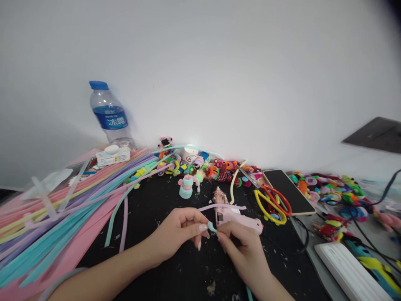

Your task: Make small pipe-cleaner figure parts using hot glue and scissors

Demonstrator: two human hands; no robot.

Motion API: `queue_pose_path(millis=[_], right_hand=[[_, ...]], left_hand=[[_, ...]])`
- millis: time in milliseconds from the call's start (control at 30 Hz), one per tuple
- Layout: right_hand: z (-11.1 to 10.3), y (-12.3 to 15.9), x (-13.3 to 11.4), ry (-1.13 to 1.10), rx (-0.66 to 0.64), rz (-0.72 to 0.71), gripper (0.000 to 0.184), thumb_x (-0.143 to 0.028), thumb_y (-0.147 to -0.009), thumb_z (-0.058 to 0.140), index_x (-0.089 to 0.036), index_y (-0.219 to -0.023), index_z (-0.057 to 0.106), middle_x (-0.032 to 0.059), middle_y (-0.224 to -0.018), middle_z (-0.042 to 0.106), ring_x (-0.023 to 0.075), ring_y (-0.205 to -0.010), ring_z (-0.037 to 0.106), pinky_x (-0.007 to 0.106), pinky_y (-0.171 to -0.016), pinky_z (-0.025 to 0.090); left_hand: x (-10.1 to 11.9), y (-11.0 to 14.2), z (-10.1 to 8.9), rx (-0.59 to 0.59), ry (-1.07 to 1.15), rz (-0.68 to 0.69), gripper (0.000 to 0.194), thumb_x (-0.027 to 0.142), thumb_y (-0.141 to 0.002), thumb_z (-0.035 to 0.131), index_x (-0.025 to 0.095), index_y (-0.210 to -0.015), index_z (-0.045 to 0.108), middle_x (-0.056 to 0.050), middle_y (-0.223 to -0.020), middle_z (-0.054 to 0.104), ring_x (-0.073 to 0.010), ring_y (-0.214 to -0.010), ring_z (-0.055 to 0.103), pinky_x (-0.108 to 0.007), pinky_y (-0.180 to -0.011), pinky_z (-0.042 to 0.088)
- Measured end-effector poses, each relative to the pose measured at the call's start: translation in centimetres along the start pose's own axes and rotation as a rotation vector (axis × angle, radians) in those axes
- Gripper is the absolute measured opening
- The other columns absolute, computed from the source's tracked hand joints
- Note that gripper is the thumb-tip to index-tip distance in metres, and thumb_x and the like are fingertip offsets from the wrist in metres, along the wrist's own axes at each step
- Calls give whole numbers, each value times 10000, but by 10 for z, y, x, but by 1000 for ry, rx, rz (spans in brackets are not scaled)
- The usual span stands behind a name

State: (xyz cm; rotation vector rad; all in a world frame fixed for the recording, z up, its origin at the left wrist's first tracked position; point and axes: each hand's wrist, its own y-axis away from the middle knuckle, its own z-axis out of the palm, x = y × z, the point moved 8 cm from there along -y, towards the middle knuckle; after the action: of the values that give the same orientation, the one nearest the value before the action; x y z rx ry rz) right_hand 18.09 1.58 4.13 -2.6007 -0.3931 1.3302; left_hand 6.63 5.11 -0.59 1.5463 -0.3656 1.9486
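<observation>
L hand [184, 230] and R hand [242, 244] meet over the near-centre of the black mat [184, 271]. Small turquoise piece [211, 226] sits btwn them: L thumb + index pinch its L end, R thumb + index closed at its R end, so it's gripped from both sides, mid part showing btwn the tips. Other L fingers curled below; other R fingers mostly hidden, can't tell.

Just beyond, pink glue gun [239, 220] lies on the mat, w/ a lilac strip [224, 206] across it. Farther back, turquoise-and-pink figure [186, 187] stands upright near a row of multicolour fuzzy pcs [219, 170]. Scissors [272, 200] w/ yellow + red handles to the R, next to the phone [286, 190]. Long pastel stems [72, 205] fan out on L, bottle [111, 115] at far L vs. the wall.
</observation>
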Motion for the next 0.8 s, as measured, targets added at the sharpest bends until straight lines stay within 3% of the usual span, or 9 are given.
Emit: queue_pose_path(millis=[200, 467, 667, 800], right_hand=[[-2, 0, -2, 12, 4, -11, 185, -159, -814, 517, -169, -651, 603, 15, -599, 631, 133, -532, 559, 211, -520, 430], [1, 2, -7, -8, -29, -73, 166, -130, -819, 519, -165, -684, 610, 22, -635, 643, 136, -572, 587, 212, -558, 441], [0, 3, -13, -1, -33, -129, 152, -125, -820, 527, -162, -692, 602, 15, -613, 615, 125, -544, 559, 207, -534, 423], [0, 3, -14, 1, -42, -136, 148, -131, -828, 524, -158, -703, 599, 16, -614, 606, 124, -546, 554, 207, -533, 419]], left_hand=[[-1, -1, -3, 26, -35, 24, 188, 286, -767, 630, 108, -828, 639, -17, -689, 643, -101, -536, 559, -229, -573, 452], [12, 5, 2, 25, -308, 124, 120, 216, -786, 580, 130, -821, 657, -21, -680, 649, -141, -615, 605, -238, -614, 481], [31, 11, 2, 124, -601, 265, 110, 152, -781, 566, 141, -721, 657, -10, -595, 645, -132, -578, 594, -213, -594, 448], [33, 14, -1, 169, -662, 300, 80, 168, -771, 588, 142, -767, 664, -13, -609, 660, -135, -581, 601, -216, -601, 450]])
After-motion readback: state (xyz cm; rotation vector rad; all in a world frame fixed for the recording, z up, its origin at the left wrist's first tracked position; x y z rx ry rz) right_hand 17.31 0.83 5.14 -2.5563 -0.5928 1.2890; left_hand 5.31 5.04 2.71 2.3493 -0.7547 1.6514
